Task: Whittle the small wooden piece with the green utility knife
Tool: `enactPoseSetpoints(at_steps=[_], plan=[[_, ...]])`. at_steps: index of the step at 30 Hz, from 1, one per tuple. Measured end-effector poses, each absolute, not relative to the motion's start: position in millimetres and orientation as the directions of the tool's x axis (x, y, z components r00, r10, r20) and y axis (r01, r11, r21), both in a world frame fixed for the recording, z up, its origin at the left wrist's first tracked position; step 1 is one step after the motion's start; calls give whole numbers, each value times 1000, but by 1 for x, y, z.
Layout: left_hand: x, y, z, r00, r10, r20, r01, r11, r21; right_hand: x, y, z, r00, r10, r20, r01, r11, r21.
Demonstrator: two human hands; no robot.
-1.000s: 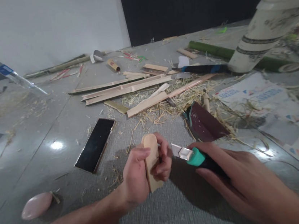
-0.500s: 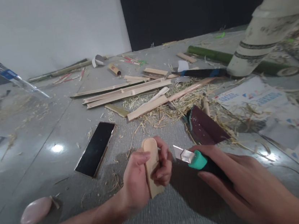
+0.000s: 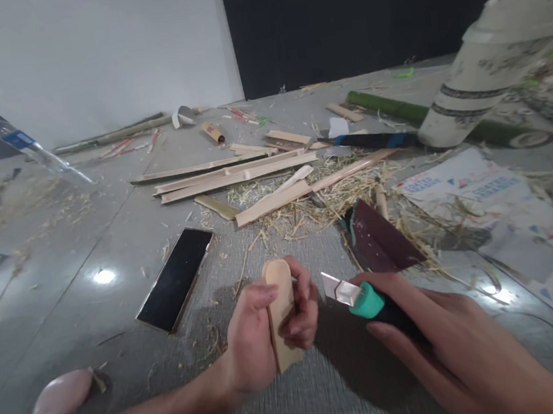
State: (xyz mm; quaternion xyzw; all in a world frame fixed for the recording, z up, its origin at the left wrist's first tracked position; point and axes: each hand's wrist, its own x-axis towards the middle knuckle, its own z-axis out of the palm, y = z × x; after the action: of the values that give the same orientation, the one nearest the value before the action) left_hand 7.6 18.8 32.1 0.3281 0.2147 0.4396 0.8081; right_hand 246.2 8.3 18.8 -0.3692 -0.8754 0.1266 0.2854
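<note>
My left hand [image 3: 255, 324] is closed round a pale, flat bamboo piece [image 3: 280, 294] with a rounded upper end, held upright with the thumb on its face. To its right, my right hand [image 3: 438, 335] grips a utility knife [image 3: 367, 300] with a teal and black handle. Its short blade stands out toward the bamboo, apart from it by a small gap. Folded dark red sandpaper [image 3: 384, 237] lies on the floor just beyond the knife. A black phone [image 3: 177, 279] rests beyond and left of my left hand.
Split bamboo strips [image 3: 236, 171] and shavings [image 3: 297, 214] lie ahead. Behind them are a green bamboo pole [image 3: 390, 107], a dark blue-banded tool [image 3: 374, 140] and a white cup [image 3: 468, 86]. Printed sheets [image 3: 485, 181] spread right; a pink oval object [image 3: 62, 396] and a bottle [image 3: 35, 149] are left.
The view has shifted very slightly, so things on the floor sit a little lower. Both hands keep their hold on the bamboo piece and the utility knife, nearly still.
</note>
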Motion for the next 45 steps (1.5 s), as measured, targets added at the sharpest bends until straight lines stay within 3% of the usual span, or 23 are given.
enactPoseSetpoints(at_steps=[8, 27, 33, 45], plan=[[1, 14, 21, 472, 873, -127, -551, 404, 730, 243, 10, 21, -551, 713, 434, 585, 700, -409], [0, 16, 16, 491, 868, -72, -567, 381, 731, 246, 9, 22, -556, 731, 395, 612, 682, -400], [-3, 17, 16, 496, 865, -71, -559, 381, 736, 249, 7, 22, -525, 798, 296, 647, 600, -472], [-2, 18, 19, 491, 868, -69, -531, 362, 766, 252, 7, 12, -511, 803, 305, 638, 593, -491]])
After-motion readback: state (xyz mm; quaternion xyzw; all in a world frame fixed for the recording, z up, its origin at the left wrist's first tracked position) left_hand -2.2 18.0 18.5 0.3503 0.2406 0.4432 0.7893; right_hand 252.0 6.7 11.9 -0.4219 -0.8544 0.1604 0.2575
